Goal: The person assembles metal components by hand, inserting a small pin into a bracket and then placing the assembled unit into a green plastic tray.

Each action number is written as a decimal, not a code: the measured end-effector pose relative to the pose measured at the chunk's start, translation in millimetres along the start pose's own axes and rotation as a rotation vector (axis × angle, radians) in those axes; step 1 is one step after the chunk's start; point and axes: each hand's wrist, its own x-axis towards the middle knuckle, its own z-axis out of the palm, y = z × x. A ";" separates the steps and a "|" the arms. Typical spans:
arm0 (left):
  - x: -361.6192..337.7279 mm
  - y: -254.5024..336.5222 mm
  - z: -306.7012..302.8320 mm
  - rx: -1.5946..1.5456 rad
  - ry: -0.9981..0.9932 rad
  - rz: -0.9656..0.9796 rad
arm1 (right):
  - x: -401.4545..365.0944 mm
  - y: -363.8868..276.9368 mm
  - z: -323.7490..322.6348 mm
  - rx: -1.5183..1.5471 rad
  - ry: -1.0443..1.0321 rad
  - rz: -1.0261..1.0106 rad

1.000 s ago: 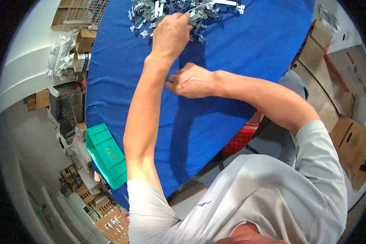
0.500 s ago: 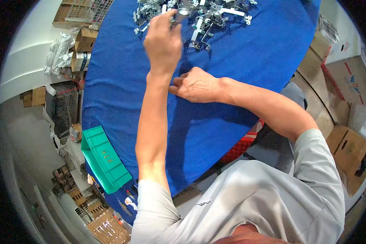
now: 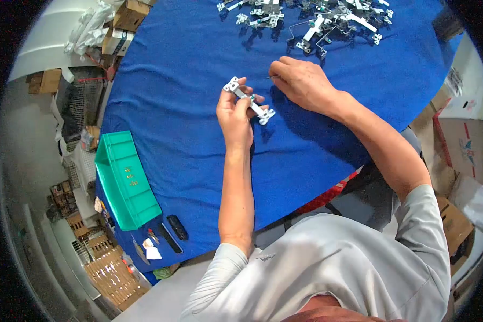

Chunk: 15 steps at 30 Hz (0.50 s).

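Note:
My left hand [image 3: 235, 119] is closed around a silvery metal bracket [image 3: 256, 109] with a flared, holed plate at each end. The bracket slants from upper left to lower right, with a small green spot near its middle, and my thumb lies across it. To the right, my right hand [image 3: 306, 85] pinches a thin metal pin [image 3: 272, 77], whose tip points toward the bracket but stays apart from it. Most of the pin is hidden by my fingers. Beyond both hands lies a pile of similar metal brackets [image 3: 311, 32] and bent wires on the blue cloth [image 3: 188, 107].
At the table's left edge stands a green plastic bin [image 3: 139, 198] with several small brass-coloured pieces in it. Near it lie a black case [image 3: 177, 227], a dark flat bar [image 3: 170, 238] and a crumpled white scrap [image 3: 151, 250]. Cardboard boxes [image 3: 130, 15] are stacked beyond the left edge.
My left hand has come back from the pile toward me, with the bracket now in plain sight. My right hand has moved right and away from me; the pin now shows. The view has shifted.

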 end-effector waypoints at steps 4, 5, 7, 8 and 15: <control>-3.0 -6.7 0.7 -0.055 -0.126 0.042 | -1.2 0.5 0.2 0.013 0.000 -0.061; -3.0 -7.6 2.7 -0.019 -0.125 0.046 | -1.5 -0.9 1.5 0.009 -0.003 -0.065; -5.4 -7.8 4.6 0.078 -0.112 0.070 | -1.8 -0.5 1.4 0.017 0.011 -0.083; -6.7 -7.7 6.5 0.112 -0.105 0.102 | -2.4 -1.5 1.6 0.007 0.007 -0.090; -8.4 -23.8 -6.8 0.152 -0.076 0.184 | -5.6 -3.1 6.6 0.028 0.016 -0.078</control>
